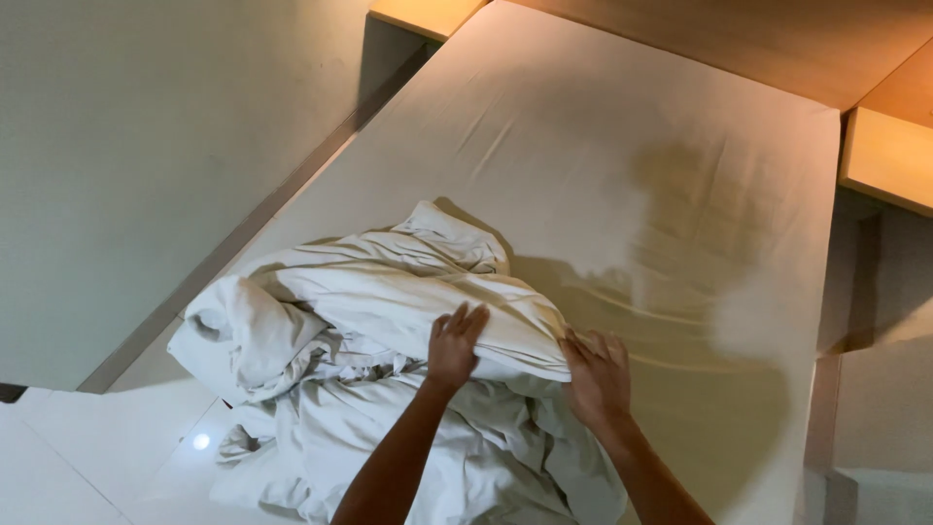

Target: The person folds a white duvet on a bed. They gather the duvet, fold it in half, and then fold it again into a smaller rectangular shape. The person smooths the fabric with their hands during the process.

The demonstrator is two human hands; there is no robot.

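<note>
Two hands are what we see at work on a bundle of white bedding (pixel 379 331), which lies heaped at the near left corner of the mattress (pixel 622 194) and spills over its edge toward the pale floor (pixel 87 447). Starting at the left, we note the plain wall (pixel 146 146) running beside the bed, then the rumpled bedding with one thick fold rolled across its top. Our left hand (pixel 455 342) lies flat on that fold, fingers spread wide and pressing down, gripping nothing that we can see. Just beside it, our right hand (pixel 597 374) rests at the right end of the same fold, fingers curved over the cloth's edge; whether it pinches the fabric or only pushes on it we cannot tell. Further right, the mattress is covered by a smooth, lightly creased fitted sheet, with a wooden headboard (pixel 777 39) beyond it and a light wooden bedside shelf (pixel 884 156) at the far right.
</note>
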